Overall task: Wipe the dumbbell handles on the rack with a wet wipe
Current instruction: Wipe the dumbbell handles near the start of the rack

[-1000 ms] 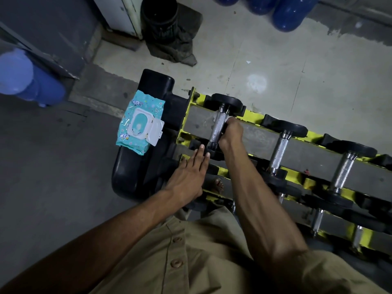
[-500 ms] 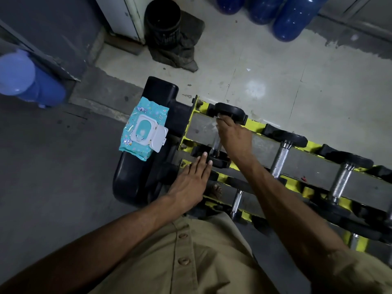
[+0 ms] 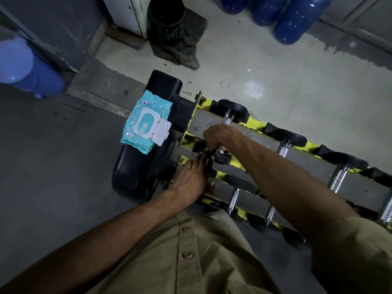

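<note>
A yellow and grey rack holds several black dumbbells with chrome handles. My right hand is curled round the near end of the chrome handle of the leftmost top-row dumbbell; a bit of white wipe shows under its fingers. My left hand lies with straight fingers on the rack's near edge, fingertips touching the dumbbell's near black head. A teal wet-wipe pack with its white lid flipped open sits on a black seat to the left.
The black padded seat adjoins the rack's left end. More dumbbells fill the rack to the right and below. Blue water jugs stand at the back, another jug far left, and a black bin on a cloth.
My right hand slid from the far end of the handle back down to its near end. My left hand stayed on the rack edge.
</note>
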A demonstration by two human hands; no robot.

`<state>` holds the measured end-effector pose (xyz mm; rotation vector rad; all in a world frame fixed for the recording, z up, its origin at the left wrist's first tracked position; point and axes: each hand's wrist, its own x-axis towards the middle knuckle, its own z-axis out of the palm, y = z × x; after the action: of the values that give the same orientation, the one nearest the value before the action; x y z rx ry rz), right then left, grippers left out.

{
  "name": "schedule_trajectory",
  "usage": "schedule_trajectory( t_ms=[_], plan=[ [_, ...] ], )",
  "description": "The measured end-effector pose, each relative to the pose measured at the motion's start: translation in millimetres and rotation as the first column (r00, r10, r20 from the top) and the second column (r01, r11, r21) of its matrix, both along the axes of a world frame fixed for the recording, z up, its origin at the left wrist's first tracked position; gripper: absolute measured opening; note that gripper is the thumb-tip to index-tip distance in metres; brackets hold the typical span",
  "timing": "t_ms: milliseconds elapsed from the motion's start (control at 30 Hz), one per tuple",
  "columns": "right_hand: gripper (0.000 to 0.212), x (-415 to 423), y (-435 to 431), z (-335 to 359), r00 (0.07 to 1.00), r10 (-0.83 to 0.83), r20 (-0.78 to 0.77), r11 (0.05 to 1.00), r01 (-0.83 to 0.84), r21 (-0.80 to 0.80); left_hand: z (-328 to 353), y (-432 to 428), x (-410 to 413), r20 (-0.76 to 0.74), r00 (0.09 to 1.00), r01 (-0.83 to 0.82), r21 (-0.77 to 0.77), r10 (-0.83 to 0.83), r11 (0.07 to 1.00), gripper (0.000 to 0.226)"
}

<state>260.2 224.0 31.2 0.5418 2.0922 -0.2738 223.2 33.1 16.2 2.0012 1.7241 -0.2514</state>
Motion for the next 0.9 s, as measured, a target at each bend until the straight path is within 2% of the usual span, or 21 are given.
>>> schedule_trajectory(
  t_ms=[100, 233, 367, 433, 533, 600, 667, 733, 767, 833, 900],
  plan=[
    [0.013, 16, 5, 4, 0.982, -0.066, -0.179, 0.998, 0.062, -0.025, -2, -1, 0, -0.050, 0.999, 0.021, 0.002, -0.021, 1.000, 0.074],
    [0.016, 65, -11, -6, 0.851, -0.113, -0.513, 0.986, 0.162, 0.051, -3, -1, 3, -0.077, 0.997, -0.002, 0.000, 0.002, 1.000, 0.078],
    [0.015, 94, -38, -24, 0.617, -0.296, -0.729, 0.888, 0.459, 0.028, -6, -2, 2, -0.095, 0.995, 0.006, -0.021, -0.008, 1.000, 0.087],
    [0.012, 102, -53, -31, 0.437, -0.454, -0.777, 0.754, 0.652, -0.074, -6, -2, 1, -0.099, 0.995, 0.018, -0.037, -0.022, 0.999, 0.090],
    [0.011, 109, -65, -48, 0.223, -0.662, -0.716, 0.501, 0.842, -0.200, -3, -1, 2, -0.104, 0.994, 0.025, -0.064, -0.032, 0.998, 0.093],
    [0.023, 106, -63, -57, 0.060, -0.789, -0.612, 0.340, 0.872, -0.353, -2, 0, 3, -0.115, 0.993, 0.025, -0.074, -0.033, 0.997, 0.096],
    [0.030, 97, -52, -59, -0.190, -0.862, -0.471, 0.131, 0.813, -0.567, 1, -1, 5, -0.126, 0.991, 0.025, -0.080, -0.035, 0.996, 0.097],
    [0.032, 88, -34, -59, -0.477, -0.824, -0.305, -0.112, 0.665, -0.738, 3, 0, 5, -0.133, 0.990, 0.029, -0.087, -0.040, 0.996, 0.095],
    [0.031, 84, -24, -58, -0.579, -0.779, -0.241, -0.193, 0.587, -0.786, 4, 0, 4, -0.136, 0.990, 0.031, -0.087, -0.043, 0.996, 0.095],
    [0.033, 78, -7, -57, -0.677, -0.719, -0.156, -0.290, 0.496, -0.818, 6, 1, 5, -0.143, 0.989, 0.036, -0.087, -0.048, 0.996, 0.096],
    [0.032, 74, 3, -54, -0.726, -0.684, -0.063, -0.371, 0.421, -0.828, 8, 2, 5, -0.148, 0.988, 0.033, -0.098, -0.048, 0.995, 0.096]
  ],
)
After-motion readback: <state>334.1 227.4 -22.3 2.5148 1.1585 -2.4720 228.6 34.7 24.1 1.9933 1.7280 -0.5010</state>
